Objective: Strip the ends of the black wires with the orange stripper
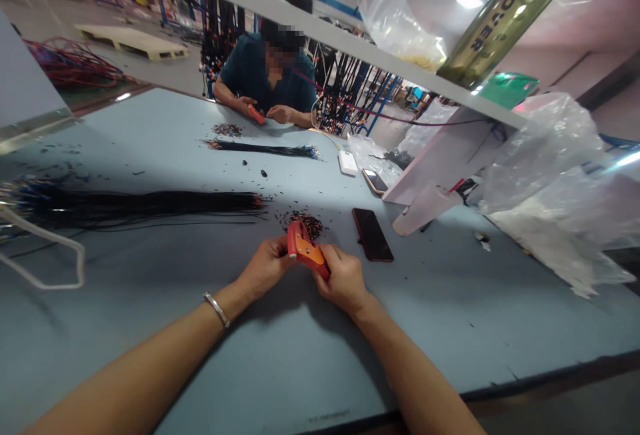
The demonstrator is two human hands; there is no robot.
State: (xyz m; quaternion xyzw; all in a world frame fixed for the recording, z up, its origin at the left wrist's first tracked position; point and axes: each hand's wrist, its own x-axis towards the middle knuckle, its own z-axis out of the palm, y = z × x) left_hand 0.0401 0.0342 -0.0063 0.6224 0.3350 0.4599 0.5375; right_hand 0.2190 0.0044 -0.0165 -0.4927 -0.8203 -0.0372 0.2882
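A red and orange hand tool [309, 253] is held over the blue-grey table. My right hand [345, 278] is wrapped round its handle. At the tool's head is my left hand [267, 267], fingers pinched together; what they hold, if anything, is too small to tell. Just beyond the tool lies a pile of small black and orange scraps [313, 224]. A long bundle of black wires [165, 203] stretches across the table to the left, its orange-tipped ends toward the pile.
Across the table [200, 328] a person [270, 78] holds a similar red tool [256, 114] behind a second wire bundle [265, 149]. A black phone [373, 235] lies right of my hands. Plastic bags [545, 155] and a slanted shelf edge [320, 28] stand right and above.
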